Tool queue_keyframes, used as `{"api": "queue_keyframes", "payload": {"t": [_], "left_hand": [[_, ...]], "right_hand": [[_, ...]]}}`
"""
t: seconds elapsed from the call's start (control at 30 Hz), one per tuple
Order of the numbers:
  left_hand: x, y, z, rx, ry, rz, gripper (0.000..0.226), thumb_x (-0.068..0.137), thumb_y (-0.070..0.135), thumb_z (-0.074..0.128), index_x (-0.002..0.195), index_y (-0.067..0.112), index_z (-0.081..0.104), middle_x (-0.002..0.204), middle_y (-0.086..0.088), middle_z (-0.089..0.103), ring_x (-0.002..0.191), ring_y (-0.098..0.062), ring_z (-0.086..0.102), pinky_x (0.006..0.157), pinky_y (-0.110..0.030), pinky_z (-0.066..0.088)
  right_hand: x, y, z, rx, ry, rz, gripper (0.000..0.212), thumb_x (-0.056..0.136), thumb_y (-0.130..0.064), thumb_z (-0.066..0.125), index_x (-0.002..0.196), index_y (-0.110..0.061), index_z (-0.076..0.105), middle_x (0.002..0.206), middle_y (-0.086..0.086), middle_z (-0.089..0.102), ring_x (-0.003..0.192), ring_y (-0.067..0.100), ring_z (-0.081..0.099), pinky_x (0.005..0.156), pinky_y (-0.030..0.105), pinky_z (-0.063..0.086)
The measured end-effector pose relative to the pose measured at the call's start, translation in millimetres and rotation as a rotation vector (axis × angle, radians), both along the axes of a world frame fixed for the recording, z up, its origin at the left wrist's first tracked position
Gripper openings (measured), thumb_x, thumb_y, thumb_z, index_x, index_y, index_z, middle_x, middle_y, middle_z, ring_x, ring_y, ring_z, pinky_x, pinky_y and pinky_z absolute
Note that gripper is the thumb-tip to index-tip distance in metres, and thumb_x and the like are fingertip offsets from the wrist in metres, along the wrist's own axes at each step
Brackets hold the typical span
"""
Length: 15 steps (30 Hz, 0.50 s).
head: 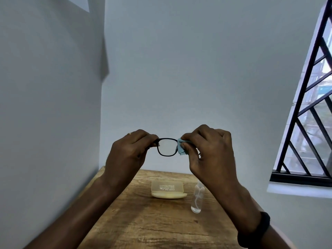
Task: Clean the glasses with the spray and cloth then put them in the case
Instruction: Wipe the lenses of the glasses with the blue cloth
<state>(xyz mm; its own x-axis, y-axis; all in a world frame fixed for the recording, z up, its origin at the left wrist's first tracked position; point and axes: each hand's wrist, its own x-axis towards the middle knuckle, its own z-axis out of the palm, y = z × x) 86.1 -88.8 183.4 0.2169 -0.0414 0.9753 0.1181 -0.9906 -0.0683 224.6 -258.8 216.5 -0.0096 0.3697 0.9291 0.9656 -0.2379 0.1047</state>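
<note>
The glasses [167, 147] are held up in the air in front of a pale wall [197, 69], well above the wooden worktop [143, 221]. The left hand [129, 150] grips the frame at its left end, fingers curled round the hinge area, a ring [129, 133] showing on one finger. The right hand [210, 150] pinches a light blue cloth [181, 148] between thumb and fingers over the right lens, which is hidden behind the cloth and fingers (only the left lens and its dark rim are in plain sight). A black wristband [256, 230] sits on the right wrist.

Down on the worktop, between the two forearms, the cream-coloured case [168, 190] lies open with its lid tilted back; there is printing on the lid, too small to read. Just to the right of the case stands the clear spray bottle [197, 198], upright, its upper part partly covered by the right forearm. The bottle and the case do not touch. At the right edge is a window [312, 114] with dark diagonal bars.
</note>
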Motion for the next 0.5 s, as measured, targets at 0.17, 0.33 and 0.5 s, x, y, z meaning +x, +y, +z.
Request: {"api": "queue_keyframes", "payload": {"t": [0.17,0.33,0.5], "left_hand": [[-0.1,-0.6,-2.3,-0.002,0.010,0.003,0.010,0.088,0.008,0.074,0.097,0.009,0.079,0.089,0.000,0.075,0.076,-0.017,0.070,0.069,-0.024,0.054],[0.7,0.6,-4.4,0.017,0.028,0.014,0.014,0.086,0.002,0.079,0.098,0.009,0.079,0.091,-0.001,0.075,0.076,-0.021,0.071,0.065,-0.033,0.058],[2.9,-0.1,-4.5,0.045,0.032,0.001,0.012,0.089,0.006,0.071,0.097,0.010,0.078,0.090,-0.001,0.075,0.075,-0.021,0.071,0.062,-0.037,0.059]], "right_hand": [[1.4,0.9,-1.3,-0.059,-0.072,-0.044,0.012,0.086,-0.021,0.065,0.096,-0.023,0.073,0.089,-0.007,0.063,0.078,0.019,0.059,0.086,0.041,0.042],[5.5,3.2,-4.1,-0.177,-0.066,-0.088,0.013,0.080,-0.021,0.073,0.093,-0.023,0.073,0.088,-0.007,0.061,0.076,0.019,0.059,0.084,0.042,0.044],[12.7,5.0,-2.3,-0.273,-0.044,-0.021,0.011,0.081,-0.020,0.070,0.090,-0.024,0.074,0.085,-0.008,0.057,0.073,0.016,0.056,0.081,0.040,0.046]]}}
